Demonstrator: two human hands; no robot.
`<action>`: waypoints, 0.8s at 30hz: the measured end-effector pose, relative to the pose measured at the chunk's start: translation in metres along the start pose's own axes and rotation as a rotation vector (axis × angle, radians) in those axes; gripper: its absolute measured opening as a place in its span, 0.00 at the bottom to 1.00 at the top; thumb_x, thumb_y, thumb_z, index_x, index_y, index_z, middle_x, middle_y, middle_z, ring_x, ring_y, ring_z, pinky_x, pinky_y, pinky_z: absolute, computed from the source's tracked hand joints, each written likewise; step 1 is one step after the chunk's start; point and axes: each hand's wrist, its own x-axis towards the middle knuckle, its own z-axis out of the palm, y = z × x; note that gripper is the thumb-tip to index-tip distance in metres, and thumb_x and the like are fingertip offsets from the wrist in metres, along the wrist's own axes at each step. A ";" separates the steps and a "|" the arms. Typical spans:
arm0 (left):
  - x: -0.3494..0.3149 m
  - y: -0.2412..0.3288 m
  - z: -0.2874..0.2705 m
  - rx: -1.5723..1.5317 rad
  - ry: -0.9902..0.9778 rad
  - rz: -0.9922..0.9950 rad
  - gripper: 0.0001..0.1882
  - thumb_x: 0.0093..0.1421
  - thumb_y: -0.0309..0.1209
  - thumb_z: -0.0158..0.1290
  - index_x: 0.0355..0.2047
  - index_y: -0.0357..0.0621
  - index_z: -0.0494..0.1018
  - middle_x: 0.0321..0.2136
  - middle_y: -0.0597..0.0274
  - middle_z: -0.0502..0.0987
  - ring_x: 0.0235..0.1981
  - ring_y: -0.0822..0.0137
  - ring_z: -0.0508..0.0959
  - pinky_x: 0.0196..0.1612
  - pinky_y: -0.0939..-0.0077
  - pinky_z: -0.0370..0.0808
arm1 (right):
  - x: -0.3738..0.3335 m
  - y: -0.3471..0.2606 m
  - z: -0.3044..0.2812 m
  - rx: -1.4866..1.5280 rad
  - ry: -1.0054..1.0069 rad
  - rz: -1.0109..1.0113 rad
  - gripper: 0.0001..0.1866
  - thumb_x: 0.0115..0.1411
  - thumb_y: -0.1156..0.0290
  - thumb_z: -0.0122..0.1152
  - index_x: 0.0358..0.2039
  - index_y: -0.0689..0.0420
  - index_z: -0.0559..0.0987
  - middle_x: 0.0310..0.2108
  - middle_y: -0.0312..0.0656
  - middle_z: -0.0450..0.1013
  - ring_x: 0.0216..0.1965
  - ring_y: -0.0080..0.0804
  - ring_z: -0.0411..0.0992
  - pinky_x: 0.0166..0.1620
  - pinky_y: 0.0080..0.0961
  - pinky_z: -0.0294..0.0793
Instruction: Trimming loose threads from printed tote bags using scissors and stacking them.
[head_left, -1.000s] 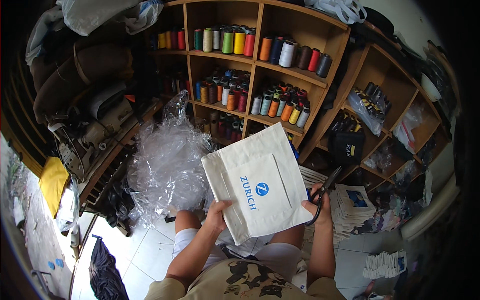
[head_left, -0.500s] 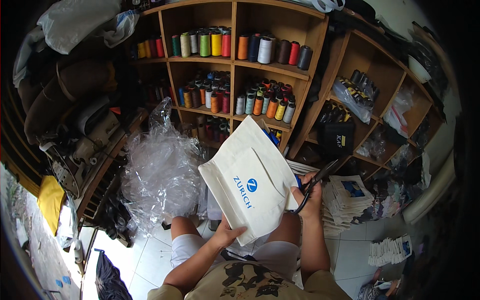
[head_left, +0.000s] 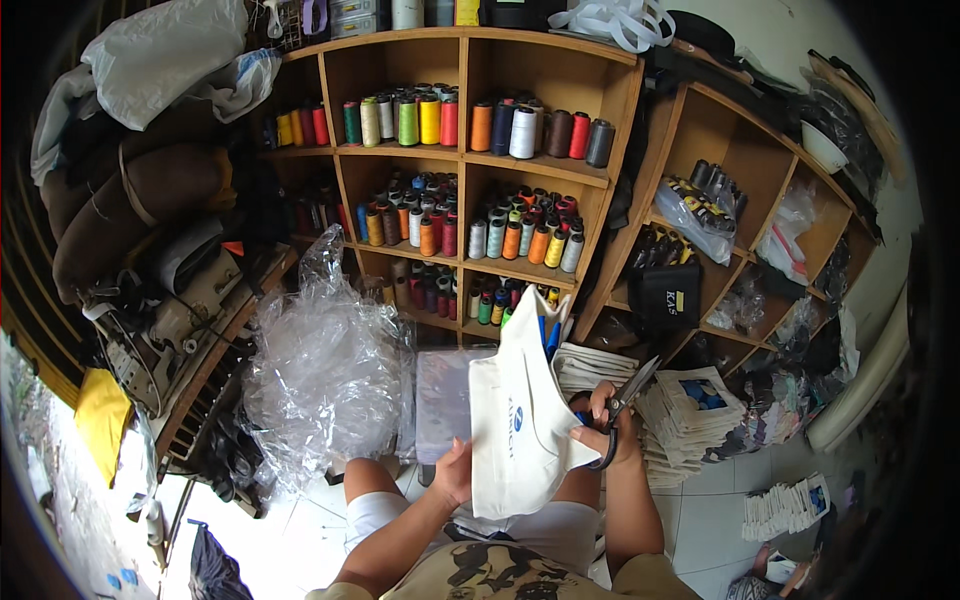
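Hanging above the lap point(head_left: 562, 535), the cream cloth bag point(head_left: 505, 475) is probably proving light, floppy and best held at its edges, the right grip point(head_left: 606, 425) pinching its side while clasping scissors point(head_left: 630, 391), the left grip point(head_left: 455, 472) lying half-open beside the opposite edge.

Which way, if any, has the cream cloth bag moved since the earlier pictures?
Yes, to the right: the left edge of the cream cloth bag, earlier left of the shelf divider, now sits just right of its line.

Right hand point(head_left: 614, 430) curled, forearms point(head_left: 634, 510) apart
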 end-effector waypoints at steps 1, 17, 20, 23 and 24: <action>0.006 0.001 -0.004 -0.011 0.048 0.013 0.51 0.51 0.55 0.58 0.67 0.43 0.49 0.64 0.49 0.57 0.63 0.48 0.60 0.64 0.50 0.57 | -0.006 -0.001 -0.002 0.058 -0.006 0.031 0.21 0.42 0.82 0.67 0.30 0.51 0.65 0.29 0.32 0.70 0.27 0.14 0.62 0.32 0.13 0.59; 0.035 0.039 0.034 1.081 0.722 0.740 0.59 0.52 0.31 0.61 0.67 0.45 0.25 0.65 0.47 0.43 0.66 0.55 0.48 0.67 0.63 0.45 | -0.059 0.042 0.004 -0.658 -0.039 0.124 0.16 0.43 0.66 0.73 0.32 0.46 0.75 0.10 0.23 0.59 0.13 0.15 0.57 0.21 0.18 0.58; 0.017 0.054 0.051 0.576 0.401 0.722 0.58 0.52 0.28 0.61 0.67 0.43 0.26 0.65 0.47 0.44 0.66 0.56 0.50 0.67 0.61 0.49 | -0.056 0.040 0.006 -0.518 0.115 0.058 0.16 0.45 0.76 0.68 0.33 0.50 0.72 0.20 0.26 0.63 0.19 0.12 0.59 0.23 0.16 0.59; -0.001 0.066 0.072 0.581 0.324 0.608 0.49 0.52 0.22 0.61 0.67 0.39 0.40 0.61 0.47 0.58 0.61 0.57 0.63 0.62 0.61 0.62 | -0.052 0.036 -0.012 -0.449 0.191 0.043 0.18 0.49 0.86 0.62 0.36 0.53 0.69 0.25 0.25 0.59 0.22 0.11 0.56 0.25 0.13 0.55; -0.005 0.069 0.066 0.651 0.389 0.527 0.42 0.52 0.22 0.61 0.63 0.38 0.50 0.54 0.49 0.67 0.53 0.58 0.70 0.55 0.63 0.69 | -0.055 0.036 -0.015 -0.407 0.234 0.123 0.18 0.48 0.86 0.63 0.36 0.52 0.70 0.24 0.24 0.58 0.22 0.10 0.55 0.26 0.13 0.53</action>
